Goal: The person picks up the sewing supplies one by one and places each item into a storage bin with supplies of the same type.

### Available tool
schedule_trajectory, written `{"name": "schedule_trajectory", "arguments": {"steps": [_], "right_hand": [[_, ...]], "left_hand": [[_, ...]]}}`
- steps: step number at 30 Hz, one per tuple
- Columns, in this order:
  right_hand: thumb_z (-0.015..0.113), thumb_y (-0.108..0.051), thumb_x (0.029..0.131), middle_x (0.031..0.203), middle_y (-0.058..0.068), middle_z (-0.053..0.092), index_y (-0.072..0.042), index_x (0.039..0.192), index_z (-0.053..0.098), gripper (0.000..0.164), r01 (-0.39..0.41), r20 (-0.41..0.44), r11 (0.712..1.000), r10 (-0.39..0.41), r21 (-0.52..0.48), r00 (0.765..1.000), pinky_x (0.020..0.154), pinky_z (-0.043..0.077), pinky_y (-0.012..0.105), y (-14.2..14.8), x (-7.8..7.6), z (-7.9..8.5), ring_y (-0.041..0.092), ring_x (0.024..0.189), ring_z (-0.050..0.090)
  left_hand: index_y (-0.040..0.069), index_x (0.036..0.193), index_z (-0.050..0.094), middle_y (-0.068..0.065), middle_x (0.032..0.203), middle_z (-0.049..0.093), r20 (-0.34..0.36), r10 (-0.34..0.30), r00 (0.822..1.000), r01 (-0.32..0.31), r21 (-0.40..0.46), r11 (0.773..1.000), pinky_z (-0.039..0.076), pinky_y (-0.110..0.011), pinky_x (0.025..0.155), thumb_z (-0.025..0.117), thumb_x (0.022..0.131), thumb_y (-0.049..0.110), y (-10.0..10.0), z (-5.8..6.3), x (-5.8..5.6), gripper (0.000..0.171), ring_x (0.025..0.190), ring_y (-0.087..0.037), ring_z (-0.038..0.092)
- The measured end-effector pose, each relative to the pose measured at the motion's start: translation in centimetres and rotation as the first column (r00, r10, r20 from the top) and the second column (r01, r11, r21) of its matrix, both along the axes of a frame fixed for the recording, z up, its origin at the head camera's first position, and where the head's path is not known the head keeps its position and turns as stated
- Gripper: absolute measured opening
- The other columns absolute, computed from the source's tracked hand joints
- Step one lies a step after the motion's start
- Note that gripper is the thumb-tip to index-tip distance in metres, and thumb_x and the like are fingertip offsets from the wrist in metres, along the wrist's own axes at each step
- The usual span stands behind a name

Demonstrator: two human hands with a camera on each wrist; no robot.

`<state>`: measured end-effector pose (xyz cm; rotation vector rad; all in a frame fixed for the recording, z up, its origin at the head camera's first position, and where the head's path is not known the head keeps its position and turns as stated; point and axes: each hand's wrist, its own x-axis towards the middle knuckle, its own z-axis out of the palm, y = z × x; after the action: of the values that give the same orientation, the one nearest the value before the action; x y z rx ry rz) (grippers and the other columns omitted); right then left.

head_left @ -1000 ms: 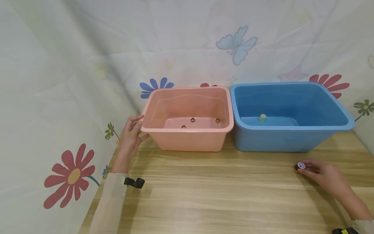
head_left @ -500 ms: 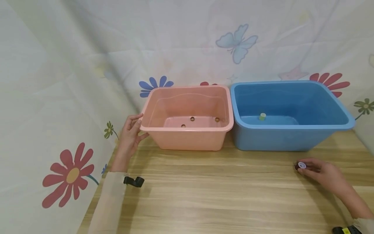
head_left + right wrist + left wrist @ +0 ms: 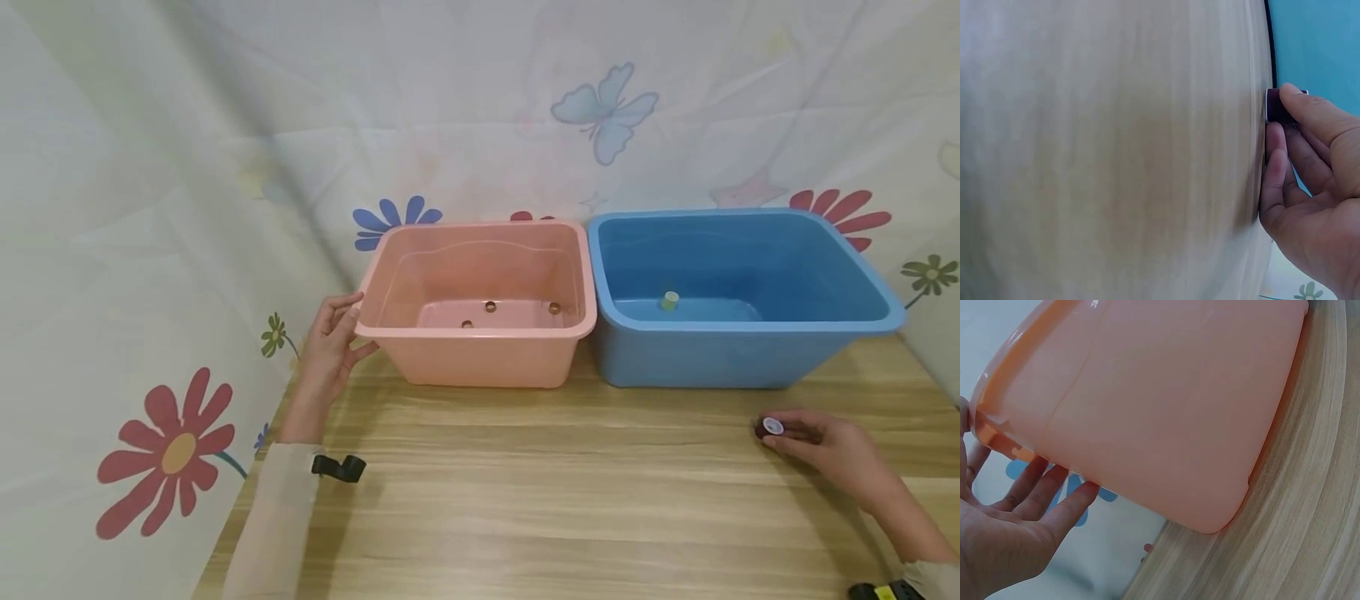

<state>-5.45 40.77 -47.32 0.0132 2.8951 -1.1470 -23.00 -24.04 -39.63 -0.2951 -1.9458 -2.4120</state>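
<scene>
At the pink tub's (image 3: 480, 360) left front corner, my left hand (image 3: 327, 346) holds the rim between thumb and fingers. In the left wrist view that hand's fingertips (image 3: 1088, 487) press against the tub's outer wall. My right hand (image 3: 832, 446) is low over the table in front of the blue tub (image 3: 697, 358). Its thumb and fingers pinch a small dark-red spool (image 3: 771, 427) with a pale end. The right wrist view shows the spool (image 3: 1277, 105) under the thumb, close to the wood surface, partly hidden by the hand.
Several small brown rings lie in the pink tub, one ring (image 3: 491, 307) near its middle. A small green-and-white cylinder (image 3: 670, 300) stands in the blue tub. The tubs stand side by side on the wooden table (image 3: 525, 483), against a patterned cloth backdrop (image 3: 465, 108).
Both hands keep their places, the left at the pink tub's rim and the right on the spool. The head view has shifted slightly.
</scene>
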Motion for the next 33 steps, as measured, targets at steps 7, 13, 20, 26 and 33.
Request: {"name": "schedule_trajectory", "arguments": {"steps": [7, 13, 20, 26, 33], "right_hand": [[0.076, -0.023, 0.094, 0.112, 0.019, 0.073, 0.006, 0.126, 0.066, 0.045, 0.008, 0.030, 0.999, -0.007, -0.031, 1.000, 0.065, 0.052, 0.015, 0.28, 0.07, -0.18, -0.017, 0.086, 0.058], [0.072, -0.030, 0.097, 0.113, -0.003, 0.070, 0.009, 0.135, 0.058, 0.056, 0.033, 0.119, 0.992, -0.019, -0.119, 0.993, 0.068, 0.056, 0.021, 0.54, 0.29, -0.12, -0.015, 0.090, 0.058], [0.072, -0.033, 0.097, 0.107, -0.028, 0.063, 0.006, 0.136, 0.058, 0.057, 0.032, 0.124, 0.990, -0.015, -0.141, 0.992, 0.070, 0.054, 0.017, 0.25, 0.35, -0.06, -0.015, 0.092, 0.058], [0.072, -0.031, 0.097, 0.104, -0.035, 0.057, 0.006, 0.135, 0.060, 0.054, 0.033, 0.102, 0.990, -0.019, -0.138, 0.995, 0.069, 0.053, 0.017, -0.04, 0.31, 0.00, -0.015, 0.091, 0.057], [0.073, -0.029, 0.096, 0.108, -0.028, 0.066, 0.005, 0.131, 0.064, 0.050, 0.032, 0.051, 0.990, -0.025, -0.141, 0.998, 0.069, 0.052, 0.014, 0.05, 0.31, -0.17, -0.021, 0.095, 0.054]], "left_hand": [[0.011, 0.136, 0.053, -0.005, 0.129, 0.054, 0.001, -0.005, 1.000, 0.005, 0.002, 1.000, 0.061, -0.038, 0.082, 0.060, 0.104, 0.025, -0.04, -0.10, 0.08, 0.035, 0.114, -0.024, 0.061], [0.013, 0.136, 0.053, -0.004, 0.130, 0.054, 0.007, -0.003, 1.000, 0.003, -0.003, 1.000, 0.061, -0.038, 0.083, 0.061, 0.103, 0.026, 0.06, -0.10, -0.05, 0.036, 0.117, -0.025, 0.060], [0.012, 0.136, 0.053, -0.004, 0.130, 0.054, 0.001, -0.002, 1.000, 0.002, -0.002, 1.000, 0.061, -0.038, 0.083, 0.061, 0.104, 0.026, 0.02, -0.02, -0.01, 0.036, 0.118, -0.025, 0.060], [0.011, 0.137, 0.051, -0.004, 0.129, 0.055, -0.010, -0.010, 1.000, 0.010, 0.005, 1.000, 0.061, -0.039, 0.083, 0.061, 0.104, 0.025, -0.03, 0.00, 0.00, 0.037, 0.117, -0.025, 0.060], [0.009, 0.139, 0.050, -0.005, 0.131, 0.054, -0.016, -0.020, 1.000, 0.020, -0.001, 1.000, 0.061, -0.039, 0.084, 0.059, 0.105, 0.025, -0.17, -0.08, 0.04, 0.039, 0.118, -0.025, 0.060]]}}
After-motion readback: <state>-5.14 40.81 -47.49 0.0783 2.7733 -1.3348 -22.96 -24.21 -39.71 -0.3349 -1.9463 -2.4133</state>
